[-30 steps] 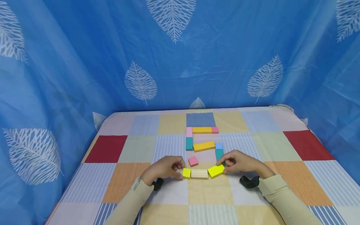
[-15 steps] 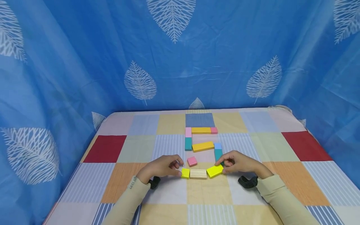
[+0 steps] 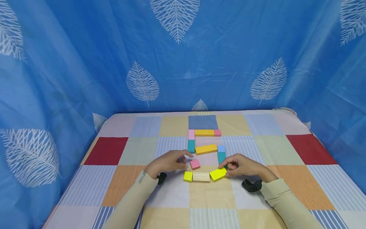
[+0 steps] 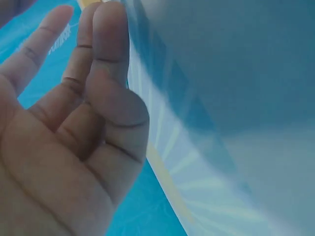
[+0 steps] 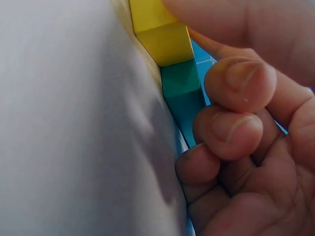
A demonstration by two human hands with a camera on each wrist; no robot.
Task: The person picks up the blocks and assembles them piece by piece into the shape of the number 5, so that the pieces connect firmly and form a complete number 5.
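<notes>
My right hand (image 3: 243,164) pinches a bright yellow rectangular block (image 3: 218,174) between thumb and index finger, the block lying tilted on the cloth. In the right wrist view that yellow block (image 5: 162,34) meets a teal block (image 5: 182,88) at its far end, and the other fingers curl beside it. My left hand (image 3: 170,161) hovers just left of a small pink block (image 3: 195,164), thumb and index finger apart with nothing between them. Just below that hand sits a small yellow block (image 3: 187,176), touching a ridged pale wood block (image 3: 201,177).
Farther back, an orange-yellow block (image 3: 206,149) joins a teal block (image 3: 191,146) and a light blue block (image 3: 221,149). Behind them another orange-yellow block (image 3: 204,133) lies between two pink ones. A patchwork cloth (image 3: 211,197) covers the table, with blue curtains (image 3: 217,47) around it.
My left hand has let go of the small yellow block and moved up and forward to the small pink block. The right hand stays at its yellow block.
</notes>
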